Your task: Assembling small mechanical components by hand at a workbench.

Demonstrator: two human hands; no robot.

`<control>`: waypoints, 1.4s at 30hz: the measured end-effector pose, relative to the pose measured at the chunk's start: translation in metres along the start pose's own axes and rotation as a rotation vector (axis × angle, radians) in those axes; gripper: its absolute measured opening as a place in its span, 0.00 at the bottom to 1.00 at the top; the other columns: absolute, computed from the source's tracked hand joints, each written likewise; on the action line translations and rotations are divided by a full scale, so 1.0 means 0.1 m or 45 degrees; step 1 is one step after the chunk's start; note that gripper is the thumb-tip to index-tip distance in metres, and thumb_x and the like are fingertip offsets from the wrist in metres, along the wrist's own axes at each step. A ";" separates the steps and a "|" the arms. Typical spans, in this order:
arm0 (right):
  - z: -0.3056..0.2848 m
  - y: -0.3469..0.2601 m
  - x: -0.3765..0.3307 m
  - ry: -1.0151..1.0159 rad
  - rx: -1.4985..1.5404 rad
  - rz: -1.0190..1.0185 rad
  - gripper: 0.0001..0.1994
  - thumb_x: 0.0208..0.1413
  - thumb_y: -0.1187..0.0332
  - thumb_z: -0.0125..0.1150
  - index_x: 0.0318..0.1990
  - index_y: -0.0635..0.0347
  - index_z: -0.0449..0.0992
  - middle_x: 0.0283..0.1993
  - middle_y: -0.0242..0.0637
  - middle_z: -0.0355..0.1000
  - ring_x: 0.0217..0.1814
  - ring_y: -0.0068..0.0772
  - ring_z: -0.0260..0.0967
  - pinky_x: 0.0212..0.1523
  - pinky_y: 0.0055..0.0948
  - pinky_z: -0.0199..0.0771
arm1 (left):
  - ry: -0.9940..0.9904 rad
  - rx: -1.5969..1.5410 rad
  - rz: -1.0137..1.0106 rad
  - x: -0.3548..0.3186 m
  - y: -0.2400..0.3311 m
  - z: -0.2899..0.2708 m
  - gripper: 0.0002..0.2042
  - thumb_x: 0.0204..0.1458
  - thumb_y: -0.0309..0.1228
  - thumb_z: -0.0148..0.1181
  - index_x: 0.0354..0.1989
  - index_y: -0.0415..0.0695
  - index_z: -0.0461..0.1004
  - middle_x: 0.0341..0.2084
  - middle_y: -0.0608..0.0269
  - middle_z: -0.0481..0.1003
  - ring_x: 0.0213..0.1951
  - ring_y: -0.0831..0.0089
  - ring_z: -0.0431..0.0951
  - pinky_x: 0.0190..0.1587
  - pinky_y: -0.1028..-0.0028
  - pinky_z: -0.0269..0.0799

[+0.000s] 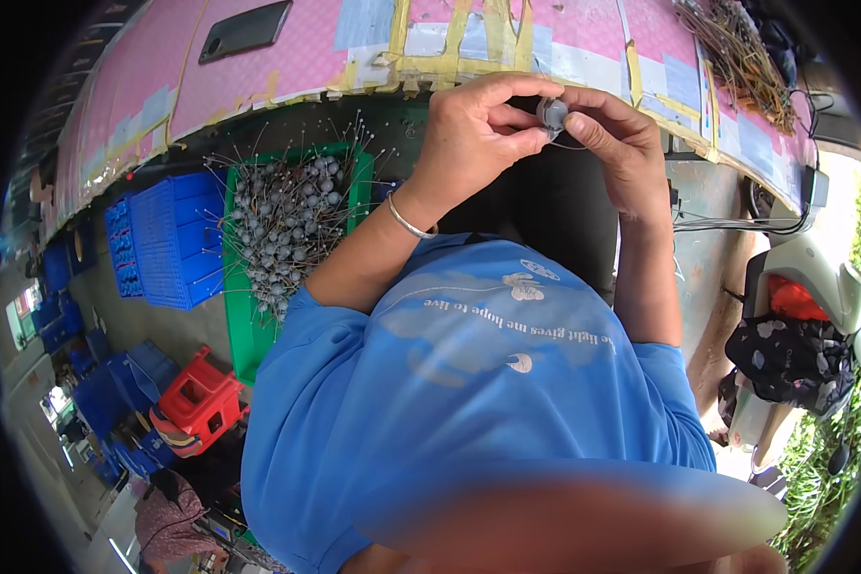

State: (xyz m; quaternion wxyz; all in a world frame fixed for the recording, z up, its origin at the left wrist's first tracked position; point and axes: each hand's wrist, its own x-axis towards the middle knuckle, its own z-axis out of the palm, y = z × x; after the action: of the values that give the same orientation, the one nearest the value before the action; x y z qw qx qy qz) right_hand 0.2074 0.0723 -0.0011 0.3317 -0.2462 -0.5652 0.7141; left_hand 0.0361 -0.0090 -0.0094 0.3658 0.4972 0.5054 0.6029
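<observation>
A small grey ball-shaped piece (551, 114) with a thin wire or thread is pinched between my hands, just off the near edge of the pink-covered table. My left hand (474, 129), with a silver bangle at its wrist, grips it with thumb and fingers from the left. From the right, my right hand (617, 143) presses its thumb against it, fingers curled behind. Part of the piece is hidden by the fingertips. To the left, a green crate (242, 335) holds many similar grey balls (287, 220) on thin pin-like stems.
The pink table (306, 57) is patched with yellow tape; a dark phone (245, 32) lies on it. A bundle of thin brown sticks (741, 57) is at the far right. Blue crates (172, 239) and a red plastic stool (201, 400) stand left. Another person (170, 517) is at lower left.
</observation>
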 end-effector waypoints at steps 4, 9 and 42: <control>0.06 0.11 0.04 -0.051 0.291 0.067 0.12 0.62 0.71 0.58 0.49 0.69 0.77 0.43 0.41 0.77 0.46 0.30 0.75 0.49 0.30 0.75 | -0.035 -0.123 -0.045 -0.01 -0.04 0.07 0.21 0.46 0.12 0.65 0.51 0.37 0.75 0.40 0.58 0.81 0.38 0.76 0.81 0.39 0.77 0.81; 0.12 0.23 0.09 0.027 0.540 0.067 0.15 0.64 0.69 0.55 0.51 0.73 0.74 0.44 0.44 0.76 0.48 0.35 0.74 0.53 0.32 0.74 | 0.115 0.010 0.073 -0.02 -0.08 0.16 0.23 0.41 0.16 0.70 0.50 0.38 0.76 0.32 0.61 0.81 0.35 0.72 0.84 0.39 0.76 0.81; 0.43 -0.01 0.03 -0.325 -0.009 -0.127 0.10 0.56 0.75 0.63 0.44 0.69 0.80 0.44 0.46 0.78 0.45 0.33 0.75 0.50 0.31 0.75 | 0.073 0.232 0.188 -0.53 0.46 -0.53 0.09 0.49 0.21 0.68 0.38 0.37 0.77 0.39 0.58 0.77 0.24 0.81 0.78 0.23 0.83 0.74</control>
State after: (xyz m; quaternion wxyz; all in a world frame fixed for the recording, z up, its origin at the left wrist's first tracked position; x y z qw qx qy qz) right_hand 0.1741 0.0473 0.0097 0.2912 -0.1260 -0.6168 0.7203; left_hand 0.0005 -0.0819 0.0240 0.2591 0.5468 0.5304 0.5937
